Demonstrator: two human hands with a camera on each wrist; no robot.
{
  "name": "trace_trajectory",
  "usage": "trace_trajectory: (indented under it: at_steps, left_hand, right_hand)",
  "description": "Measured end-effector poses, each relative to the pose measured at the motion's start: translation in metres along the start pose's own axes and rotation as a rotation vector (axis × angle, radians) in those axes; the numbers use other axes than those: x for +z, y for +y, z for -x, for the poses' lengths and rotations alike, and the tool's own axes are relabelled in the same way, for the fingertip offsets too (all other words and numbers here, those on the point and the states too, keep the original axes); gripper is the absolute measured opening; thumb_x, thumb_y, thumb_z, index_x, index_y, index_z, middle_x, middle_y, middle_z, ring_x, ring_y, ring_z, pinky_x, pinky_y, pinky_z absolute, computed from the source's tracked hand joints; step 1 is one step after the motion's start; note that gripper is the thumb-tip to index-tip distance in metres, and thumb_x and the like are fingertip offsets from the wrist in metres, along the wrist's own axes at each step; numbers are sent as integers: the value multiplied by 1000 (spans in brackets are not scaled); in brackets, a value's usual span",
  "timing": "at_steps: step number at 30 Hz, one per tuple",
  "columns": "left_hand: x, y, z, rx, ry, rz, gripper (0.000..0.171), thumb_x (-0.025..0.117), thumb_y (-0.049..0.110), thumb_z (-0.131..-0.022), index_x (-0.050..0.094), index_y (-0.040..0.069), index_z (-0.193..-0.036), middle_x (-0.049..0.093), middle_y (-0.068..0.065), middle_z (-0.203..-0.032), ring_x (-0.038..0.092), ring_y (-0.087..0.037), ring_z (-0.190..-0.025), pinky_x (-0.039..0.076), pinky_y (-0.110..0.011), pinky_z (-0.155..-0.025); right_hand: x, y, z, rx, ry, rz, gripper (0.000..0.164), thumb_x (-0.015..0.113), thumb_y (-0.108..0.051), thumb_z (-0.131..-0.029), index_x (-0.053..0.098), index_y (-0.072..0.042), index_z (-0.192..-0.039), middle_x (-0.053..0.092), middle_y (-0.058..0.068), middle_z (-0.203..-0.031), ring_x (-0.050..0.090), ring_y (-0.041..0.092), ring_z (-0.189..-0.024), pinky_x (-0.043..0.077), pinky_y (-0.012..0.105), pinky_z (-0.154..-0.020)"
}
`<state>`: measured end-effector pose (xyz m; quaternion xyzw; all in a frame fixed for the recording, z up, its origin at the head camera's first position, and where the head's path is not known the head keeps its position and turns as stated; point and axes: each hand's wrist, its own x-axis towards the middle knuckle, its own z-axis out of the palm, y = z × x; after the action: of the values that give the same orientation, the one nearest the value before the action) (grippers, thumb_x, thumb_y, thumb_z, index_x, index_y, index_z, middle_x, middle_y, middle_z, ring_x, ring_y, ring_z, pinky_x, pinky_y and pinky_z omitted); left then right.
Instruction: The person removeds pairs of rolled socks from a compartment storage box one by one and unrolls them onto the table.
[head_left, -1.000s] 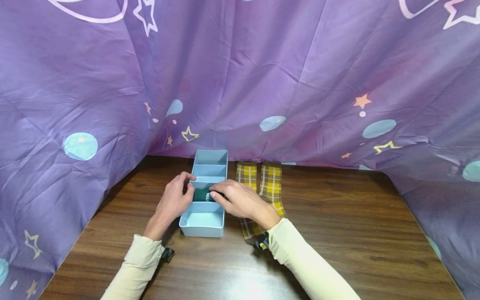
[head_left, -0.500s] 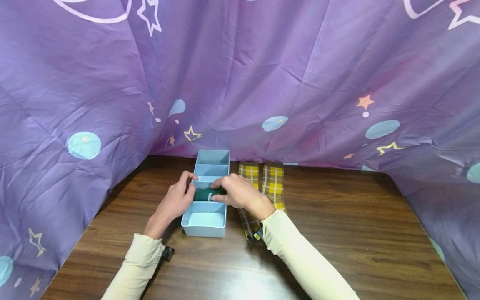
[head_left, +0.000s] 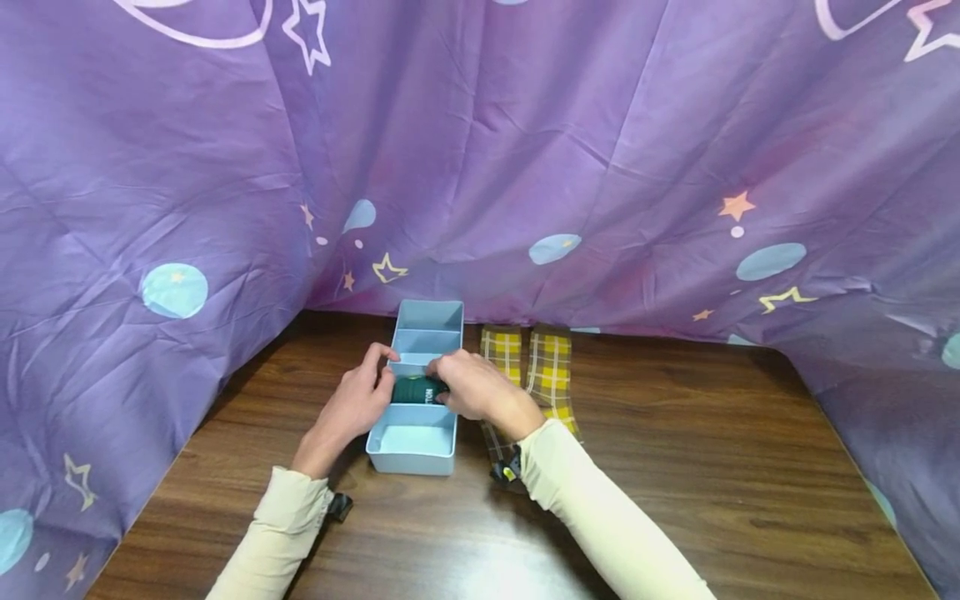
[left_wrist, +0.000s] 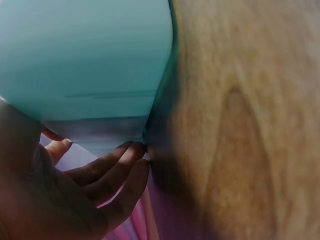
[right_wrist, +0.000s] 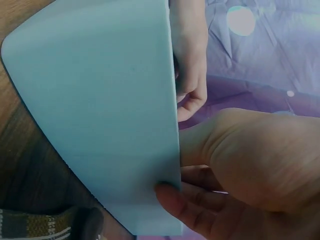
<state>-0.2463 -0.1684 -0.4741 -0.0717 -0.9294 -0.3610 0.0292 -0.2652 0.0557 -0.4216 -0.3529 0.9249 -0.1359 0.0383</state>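
A light blue divided box (head_left: 411, 464) stands lengthwise on the table in the head view. One of its middle compartments holds a dark green folded cloth (head_left: 411, 390) with white letters. My left hand (head_left: 352, 404) grips the box's left side, thumb and index finger at the rim; in the left wrist view its other fingers (left_wrist: 117, 175) lie against the outer wall. From the right, my right hand (head_left: 483, 390) reaches over the rim and pinches the cloth's right end, hiding that end. In the right wrist view one finger (right_wrist: 170, 197) touches the outside of the box wall.
Yellow-and-brown plaid socks (head_left: 551, 367) lie flat to the right of the box, partly under my right forearm. A purple curtain (head_left: 450, 167) with stars and planets hangs behind the wooden table (head_left: 675, 467). Each wrist wears a small black device.
My right hand has drawn its thumb and fingers in around the green cloth's right end, and the cloth now looks more bunched. The left hand stays at the box. The view has shifted slightly.
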Motion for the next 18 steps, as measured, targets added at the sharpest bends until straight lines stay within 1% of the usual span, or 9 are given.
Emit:
trace_trajectory:
  at_steps: [3, 5, 7, 11, 15, 18]
  left_hand:
    - [1, 1, 0, -10, -5, -2, 22, 45, 27, -113, 49, 25, -134, 67, -14, -98, 62, -31, -92, 53, -50, -82]
    - [2, 0, 0, -13, -5, -4, 22, 45, 28, -113, 49, 26, -134, 67, -16, -100, 62, -32, -92, 53, -51, -82]
    - [2, 0, 0, -17, -5, -9, 22, 44, 28, -113, 49, 26, -134, 67, -16, -98, 62, -32, -92, 53, -51, -81]
    - [2, 0, 1, -27, -9, -20, 22, 43, 30, -113, 49, 26, -134, 67, -17, -98, 62, -32, -90, 52, -50, -78]
    - [2, 1, 1, -31, -9, -19, 24, 43, 31, -112, 49, 27, -135, 71, -22, -113, 64, -34, -92, 54, -52, -78]
    - [1, 0, 0, -33, -12, -9, 25, 42, 32, -112, 50, 26, -135, 71, -23, -121, 66, -36, -97, 55, -56, -82]
  right_hand:
    - [2, 0, 2, -14, 7, 31, 14, 81, -10, -94, 78, -13, -107, 74, 1, -97, 64, 17, -79, 58, 34, -75]
    - [4, 1, 3, -22, 8, 37, 17, 80, -9, -95, 78, -12, -111, 74, 2, -100, 64, 16, -81, 58, 32, -76]
    - [5, 1, 4, -27, 9, 39, 20, 78, -9, -96, 78, -12, -116, 73, 3, -103, 64, 16, -84, 58, 32, -77]
    - [4, 0, 7, -37, 10, 36, 25, 76, -9, -98, 76, -11, -123, 72, 5, -109, 65, 17, -89, 59, 35, -82]
    - [1, -1, 11, -54, 27, 22, 36, 74, -10, -99, 73, -9, -135, 72, 7, -118, 66, 19, -97, 60, 38, -90]
    - [-1, -1, 14, -71, 48, 1, 42, 74, -9, -100, 70, -7, -142, 71, 8, -122, 66, 20, -100, 59, 38, -94]
